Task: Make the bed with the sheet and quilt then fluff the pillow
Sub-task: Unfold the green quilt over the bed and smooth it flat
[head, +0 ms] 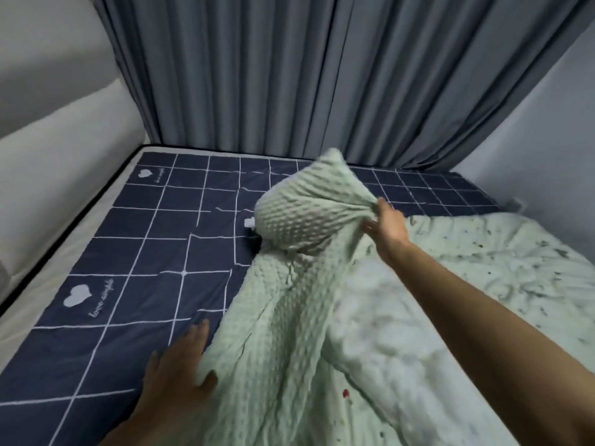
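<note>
Nearest, the left hand (178, 365) lies on the navy sheet (135, 252), fingers spread, thumb touching the quilt (289, 333) edge. Farther, the right hand (388, 225) pinches a lifted, bunched quilt corner. Curtains (322, 75) hang behind the bed.

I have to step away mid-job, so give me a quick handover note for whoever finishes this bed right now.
Right hand: grips a bunched corner of the mint-green quilt, lifted above the bed.
Left hand: open, resting at the quilt's near edge, on the navy grid sheet.
Done: the sheet lies flat over the mattress.
Left: the quilt is heaped on the right half, so spread it across; then fluff the pillow, which is not in view.
Note: a small white object sits on the sheet by the lifted corner.
</note>
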